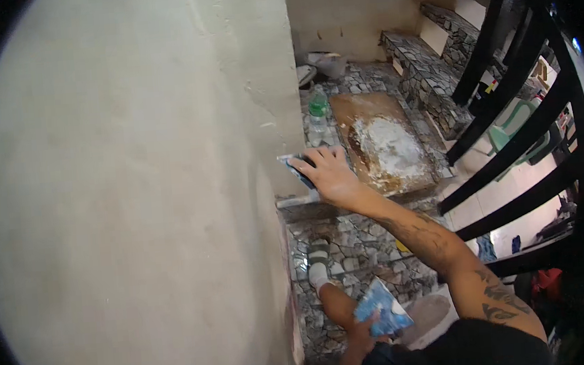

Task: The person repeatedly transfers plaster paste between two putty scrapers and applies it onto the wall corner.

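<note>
My right hand (332,174) is stretched forward, its fingers wrapped round a putty knife (295,169). The blade lies at the edge of the plastered wall (264,133), by a rough patch with raised ridges. Low down, close to my body, my left hand (363,335) grips a blue, flat putty board (383,307) smeared with white filler. The fingers of the left hand are partly hidden by the board.
Stone-patterned steps (352,243) lie below me. On the landing, a brown board (399,143) carries white powder or paste, beside a green-capped plastic bottle (317,108). A dark railing (512,186) runs along the right; a green chair (510,127) stands beyond it.
</note>
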The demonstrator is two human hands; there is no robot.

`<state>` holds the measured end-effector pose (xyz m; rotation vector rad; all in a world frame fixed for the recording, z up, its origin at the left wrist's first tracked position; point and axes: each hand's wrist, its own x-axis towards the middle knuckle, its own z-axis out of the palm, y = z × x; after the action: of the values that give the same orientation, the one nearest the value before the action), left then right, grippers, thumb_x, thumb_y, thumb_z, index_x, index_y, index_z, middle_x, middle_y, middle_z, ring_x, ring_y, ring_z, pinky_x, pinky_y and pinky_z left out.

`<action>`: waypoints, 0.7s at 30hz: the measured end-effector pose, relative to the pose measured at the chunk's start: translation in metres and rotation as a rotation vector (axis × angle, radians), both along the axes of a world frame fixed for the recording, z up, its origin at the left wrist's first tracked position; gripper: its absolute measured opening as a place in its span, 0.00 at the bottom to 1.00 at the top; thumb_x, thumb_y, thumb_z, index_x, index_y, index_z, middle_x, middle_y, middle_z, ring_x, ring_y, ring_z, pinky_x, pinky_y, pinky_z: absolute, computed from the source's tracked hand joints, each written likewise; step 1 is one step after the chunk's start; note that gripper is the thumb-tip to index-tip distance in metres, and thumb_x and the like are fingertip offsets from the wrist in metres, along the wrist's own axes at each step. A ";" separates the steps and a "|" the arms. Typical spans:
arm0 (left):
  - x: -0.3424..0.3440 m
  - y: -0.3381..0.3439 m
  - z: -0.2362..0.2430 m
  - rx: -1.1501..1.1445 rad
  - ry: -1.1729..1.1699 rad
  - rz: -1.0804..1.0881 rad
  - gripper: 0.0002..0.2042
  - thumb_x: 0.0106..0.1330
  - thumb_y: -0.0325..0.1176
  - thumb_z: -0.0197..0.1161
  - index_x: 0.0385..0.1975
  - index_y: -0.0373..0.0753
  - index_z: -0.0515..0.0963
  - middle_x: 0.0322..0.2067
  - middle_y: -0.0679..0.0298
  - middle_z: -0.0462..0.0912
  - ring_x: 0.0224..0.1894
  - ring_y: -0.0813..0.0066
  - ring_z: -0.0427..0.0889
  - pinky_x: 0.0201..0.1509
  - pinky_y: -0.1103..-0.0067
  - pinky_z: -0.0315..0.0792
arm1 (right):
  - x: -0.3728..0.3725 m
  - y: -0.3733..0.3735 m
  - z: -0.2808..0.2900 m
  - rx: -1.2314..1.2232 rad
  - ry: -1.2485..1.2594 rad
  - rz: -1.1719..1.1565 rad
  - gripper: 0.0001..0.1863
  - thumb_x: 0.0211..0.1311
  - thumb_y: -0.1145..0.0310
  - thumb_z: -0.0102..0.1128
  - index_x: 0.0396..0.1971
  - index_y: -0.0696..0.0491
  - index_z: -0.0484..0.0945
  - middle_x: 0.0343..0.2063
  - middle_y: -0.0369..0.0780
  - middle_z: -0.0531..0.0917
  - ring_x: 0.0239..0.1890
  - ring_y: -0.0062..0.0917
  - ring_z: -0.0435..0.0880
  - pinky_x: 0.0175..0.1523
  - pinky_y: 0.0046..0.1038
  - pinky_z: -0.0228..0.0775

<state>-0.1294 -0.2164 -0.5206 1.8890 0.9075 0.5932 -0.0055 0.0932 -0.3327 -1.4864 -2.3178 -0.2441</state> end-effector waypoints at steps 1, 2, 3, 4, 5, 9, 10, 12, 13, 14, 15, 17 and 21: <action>-0.007 0.005 0.001 -0.022 0.002 0.030 0.19 0.53 0.34 0.61 0.43 0.35 0.67 0.37 0.60 0.72 0.43 0.65 0.71 0.46 0.69 0.66 | 0.004 -0.011 0.000 -0.022 0.002 0.030 0.28 0.42 0.77 0.50 0.50 0.51 0.63 0.44 0.40 0.69 0.48 0.29 0.66 0.52 0.38 0.50; -0.007 0.009 0.008 -0.019 -0.201 0.280 0.18 0.54 0.33 0.58 0.44 0.34 0.67 0.39 0.59 0.72 0.45 0.66 0.70 0.50 0.70 0.63 | 0.017 -0.037 -0.005 -0.250 0.412 0.253 0.31 0.40 0.80 0.51 0.51 0.52 0.62 0.45 0.40 0.69 0.49 0.28 0.66 0.54 0.36 0.52; -0.006 0.019 0.017 -0.010 -0.392 0.541 0.17 0.56 0.31 0.55 0.44 0.33 0.66 0.41 0.57 0.71 0.47 0.67 0.69 0.53 0.70 0.59 | 0.029 -0.064 -0.011 -0.476 0.832 0.448 0.33 0.39 0.83 0.51 0.53 0.53 0.60 0.46 0.39 0.69 0.51 0.28 0.66 0.55 0.34 0.55; -0.003 0.045 0.057 -0.549 -0.533 0.634 0.16 0.56 0.29 0.54 0.45 0.34 0.67 0.41 0.57 0.71 0.44 0.66 0.70 0.51 0.72 0.61 | 0.059 -0.095 -0.023 -0.637 1.224 0.344 0.36 0.37 0.83 0.54 0.53 0.54 0.59 0.48 0.39 0.68 0.51 0.26 0.66 0.57 0.30 0.53; -0.024 0.053 -0.010 -0.044 -0.333 0.403 0.16 0.55 0.28 0.55 0.44 0.33 0.67 0.39 0.57 0.72 0.42 0.67 0.71 0.49 0.73 0.63 | 0.062 -0.114 -0.021 -0.786 1.613 0.270 0.38 0.34 0.83 0.57 0.54 0.54 0.58 0.50 0.38 0.66 0.50 0.24 0.65 0.59 0.26 0.51; 0.001 0.117 0.117 -0.820 -1.079 0.771 0.17 0.52 0.25 0.56 0.43 0.30 0.65 0.37 0.60 0.72 0.37 0.74 0.73 0.43 0.78 0.67 | 0.080 -0.185 -0.047 -0.639 1.779 0.140 0.39 0.34 0.82 0.62 0.54 0.56 0.58 0.45 0.38 0.69 0.45 0.21 0.69 0.51 0.22 0.60; 0.001 0.123 0.110 -0.814 -1.120 0.735 0.16 0.53 0.23 0.54 0.43 0.30 0.66 0.36 0.61 0.73 0.37 0.74 0.74 0.43 0.78 0.68 | 0.079 -0.198 -0.054 -0.667 1.729 0.057 0.36 0.37 0.82 0.61 0.53 0.56 0.59 0.45 0.39 0.69 0.46 0.22 0.69 0.51 0.22 0.59; 0.001 0.127 0.106 -0.832 -1.110 0.700 0.15 0.53 0.22 0.54 0.42 0.30 0.66 0.35 0.61 0.73 0.37 0.74 0.74 0.43 0.78 0.68 | 0.072 -0.215 -0.053 -0.655 1.597 0.145 0.32 0.38 0.81 0.59 0.50 0.53 0.62 0.45 0.40 0.68 0.48 0.26 0.66 0.53 0.26 0.56; -0.001 0.126 0.105 -0.827 -1.101 0.650 0.14 0.53 0.21 0.53 0.41 0.29 0.67 0.35 0.61 0.74 0.37 0.74 0.74 0.43 0.79 0.68 | 0.067 -0.215 -0.053 -0.543 1.360 0.219 0.32 0.38 0.82 0.58 0.49 0.52 0.63 0.45 0.41 0.68 0.49 0.29 0.66 0.54 0.28 0.56; -0.001 0.122 0.105 -0.870 -1.076 0.726 0.13 0.53 0.20 0.53 0.39 0.29 0.68 0.34 0.60 0.74 0.37 0.74 0.74 0.42 0.79 0.67 | 0.062 -0.216 -0.052 -0.561 1.362 0.222 0.32 0.38 0.82 0.58 0.49 0.52 0.63 0.45 0.41 0.68 0.49 0.29 0.66 0.54 0.28 0.56; -0.004 0.117 0.103 -0.873 -1.078 0.740 0.13 0.53 0.20 0.53 0.39 0.29 0.68 0.34 0.60 0.74 0.37 0.74 0.74 0.42 0.79 0.67 | 0.055 -0.218 -0.050 -0.491 1.113 0.295 0.33 0.36 0.83 0.56 0.49 0.51 0.64 0.44 0.42 0.68 0.49 0.31 0.66 0.54 0.28 0.56; -0.011 0.109 0.099 -0.901 -1.083 0.725 0.12 0.53 0.20 0.53 0.39 0.29 0.68 0.35 0.60 0.75 0.36 0.74 0.75 0.42 0.79 0.68 | 0.047 -0.224 -0.052 -0.426 0.868 0.373 0.34 0.33 0.85 0.55 0.49 0.51 0.65 0.44 0.43 0.68 0.49 0.34 0.65 0.54 0.29 0.56; -0.022 0.102 0.098 -0.899 -1.114 0.695 0.12 0.52 0.19 0.53 0.38 0.29 0.69 0.35 0.60 0.75 0.35 0.73 0.75 0.41 0.78 0.69 | 0.075 -0.238 -0.094 -0.584 0.450 0.194 0.39 0.26 0.91 0.48 0.49 0.51 0.65 0.46 0.45 0.66 0.51 0.39 0.64 0.57 0.30 0.54</action>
<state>-0.1518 -0.1149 -0.4224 0.2521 0.7972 1.2020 0.0699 -0.1446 -0.4271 -1.3459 -2.2160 0.7990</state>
